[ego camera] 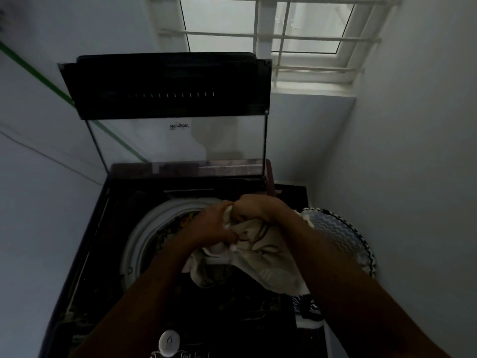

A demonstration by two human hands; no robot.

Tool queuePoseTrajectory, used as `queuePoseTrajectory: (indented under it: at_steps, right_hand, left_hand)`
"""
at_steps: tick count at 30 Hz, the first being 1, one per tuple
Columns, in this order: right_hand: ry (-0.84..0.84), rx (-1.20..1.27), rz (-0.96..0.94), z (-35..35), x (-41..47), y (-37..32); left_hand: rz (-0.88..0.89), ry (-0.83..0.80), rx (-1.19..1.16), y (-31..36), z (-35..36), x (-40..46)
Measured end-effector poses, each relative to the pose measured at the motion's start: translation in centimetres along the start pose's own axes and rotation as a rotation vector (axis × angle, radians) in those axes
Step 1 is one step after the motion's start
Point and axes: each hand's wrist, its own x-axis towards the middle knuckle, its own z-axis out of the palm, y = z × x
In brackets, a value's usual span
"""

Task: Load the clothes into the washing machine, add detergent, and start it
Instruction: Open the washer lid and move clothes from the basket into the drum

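A dark top-loading washing machine (85, 254) stands below me with its glass lid (178, 143) raised upright. A patterned garment (178, 223) lies inside the white-rimmed drum (139, 244). Over the drum's right side both hands hold a cream cloth (263, 257) that hangs bunched beneath them. My left hand (209, 223) grips its upper left part. My right hand (255, 208) grips it from above, knuckles toward the lid. The cloth hides the drum's right half.
A laundry basket (340, 236) with a black-and-white zigzag rim sits to the machine's right, against the wall. A white knob (169, 341) is on the front control panel. Walls close in on both sides; a barred window (271, 29) is behind the machine.
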Motion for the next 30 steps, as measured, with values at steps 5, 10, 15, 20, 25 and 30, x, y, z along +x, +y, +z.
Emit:
queuePoseTrajectory:
  at_steps: [5,10,15,20,25,30]
  right_hand:
    - [0.071,0.117,0.010,2.9,3.5,-0.7]
    - [0.141,0.260,0.070,3.5,4.9,0.9]
    - [0.221,0.467,0.009,1.9,3.7,2.3]
    - [0.709,0.404,-0.042,-1.3,2.4,7.8]
    - [0.736,0.429,0.463,-0.3,2.6,17.7]
    - [0.211,1.071,0.409,5.3,1.1,20.3]
  left_hand:
    - [-0.070,0.026,0.080,-3.4,-0.2,-1.3]
    - [-0.076,-0.027,0.213,-2.8,0.0,-0.2]
    - [0.027,0.004,-0.028,1.3,0.8,1.1]
    - [0.188,0.009,-0.031,3.3,3.7,2.1]
    - [0.278,-0.029,0.235,5.5,6.6,3.4]
    - [0.304,-0.084,0.298,6.3,8.6,4.1]
